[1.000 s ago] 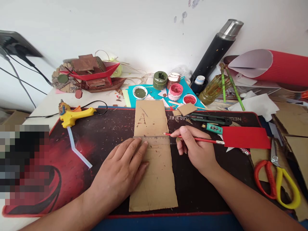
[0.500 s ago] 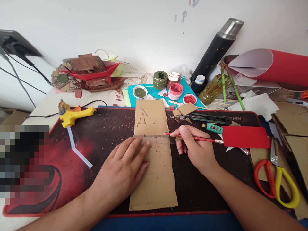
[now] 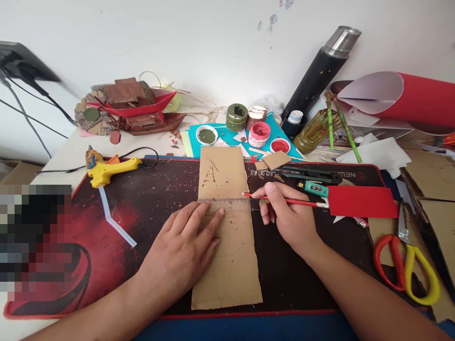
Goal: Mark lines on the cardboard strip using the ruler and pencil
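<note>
A long strip of brown cardboard [image 3: 227, 265] lies upright before me on the desk mat, with dark scratch-like marks near its far end. Across it rests a clear ruler [image 3: 234, 205]. My left hand [image 3: 186, 241] lies over the ruler and the strip's left side, fingers stretched out and pressing down. In my right hand [image 3: 287, 213] is a red pencil [image 3: 305, 203], pinched between thumb and fingers. Its tip is at the ruler's far edge, near the cardboard's right side; whether it touches the surface I cannot tell.
A yellow glue gun [image 3: 113, 169] lies left on the black-and-red mat [image 3: 159, 180]. Paint jars [image 3: 236, 117] and a model boat [image 3: 131, 106] stand behind. To the right are a utility knife [image 3: 309, 174], red card [image 3: 362, 201] and scissors [image 3: 403, 237].
My right hand and the pencil tip have shifted very slightly away from me and left. My left hand stays on the ruler, its index fingertip moved a touch to the right.
</note>
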The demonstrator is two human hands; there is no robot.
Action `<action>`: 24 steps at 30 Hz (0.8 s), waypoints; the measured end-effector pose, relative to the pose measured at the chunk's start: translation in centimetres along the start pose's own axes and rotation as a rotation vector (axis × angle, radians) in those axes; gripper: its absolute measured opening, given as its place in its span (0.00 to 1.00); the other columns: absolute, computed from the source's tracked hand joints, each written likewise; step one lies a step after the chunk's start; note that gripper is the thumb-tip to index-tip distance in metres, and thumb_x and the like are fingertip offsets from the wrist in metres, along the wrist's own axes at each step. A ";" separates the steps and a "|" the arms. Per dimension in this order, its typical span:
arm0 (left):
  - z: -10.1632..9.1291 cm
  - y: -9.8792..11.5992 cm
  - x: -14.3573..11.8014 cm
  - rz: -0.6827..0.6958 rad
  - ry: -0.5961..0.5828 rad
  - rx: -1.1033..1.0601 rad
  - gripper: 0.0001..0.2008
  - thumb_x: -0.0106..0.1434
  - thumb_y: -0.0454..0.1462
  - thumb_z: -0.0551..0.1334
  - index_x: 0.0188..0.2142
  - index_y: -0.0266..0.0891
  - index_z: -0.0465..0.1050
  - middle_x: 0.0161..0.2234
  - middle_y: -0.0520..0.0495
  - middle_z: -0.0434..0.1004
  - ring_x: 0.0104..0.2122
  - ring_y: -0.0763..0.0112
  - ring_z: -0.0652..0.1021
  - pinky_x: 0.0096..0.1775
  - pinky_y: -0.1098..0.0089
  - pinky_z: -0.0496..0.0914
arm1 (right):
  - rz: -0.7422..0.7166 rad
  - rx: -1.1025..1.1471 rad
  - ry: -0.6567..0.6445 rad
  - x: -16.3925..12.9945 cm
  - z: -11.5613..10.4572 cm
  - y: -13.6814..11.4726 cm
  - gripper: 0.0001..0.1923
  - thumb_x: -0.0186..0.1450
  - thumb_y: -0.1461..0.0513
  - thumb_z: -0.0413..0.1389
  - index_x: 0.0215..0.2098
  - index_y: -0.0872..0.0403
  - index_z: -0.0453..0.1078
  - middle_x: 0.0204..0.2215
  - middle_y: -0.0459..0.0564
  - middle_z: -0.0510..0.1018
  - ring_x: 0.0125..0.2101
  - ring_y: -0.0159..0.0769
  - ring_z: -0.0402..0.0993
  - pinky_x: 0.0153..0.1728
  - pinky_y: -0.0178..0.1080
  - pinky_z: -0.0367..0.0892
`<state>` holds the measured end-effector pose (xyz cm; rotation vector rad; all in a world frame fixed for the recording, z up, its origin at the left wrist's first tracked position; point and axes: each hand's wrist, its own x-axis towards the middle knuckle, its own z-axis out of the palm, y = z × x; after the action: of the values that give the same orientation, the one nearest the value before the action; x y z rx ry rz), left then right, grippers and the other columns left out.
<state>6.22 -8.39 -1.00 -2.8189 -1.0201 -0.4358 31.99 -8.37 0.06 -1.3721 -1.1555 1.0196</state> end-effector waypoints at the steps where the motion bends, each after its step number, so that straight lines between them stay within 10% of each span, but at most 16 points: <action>1: 0.0 0.0 0.0 -0.002 -0.003 0.002 0.22 0.78 0.37 0.60 0.67 0.35 0.75 0.61 0.29 0.78 0.59 0.43 0.79 0.55 0.47 0.78 | 0.000 0.001 -0.001 0.0 0.0 0.0 0.26 0.76 0.42 0.61 0.35 0.53 0.83 0.19 0.43 0.75 0.16 0.29 0.70 0.17 0.34 0.62; 24: 0.4 0.0 -0.5 -0.028 -0.040 -0.015 0.23 0.78 0.38 0.59 0.69 0.37 0.73 0.64 0.31 0.76 0.62 0.43 0.78 0.60 0.45 0.79 | 0.026 -0.004 -0.032 0.0 -0.1 0.0 0.26 0.75 0.41 0.61 0.35 0.53 0.83 0.18 0.43 0.75 0.15 0.30 0.69 0.17 0.34 0.63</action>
<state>5.99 -8.63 -1.53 -2.8403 -1.0702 -0.3923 32.06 -8.40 0.09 -1.3814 -1.1669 1.0612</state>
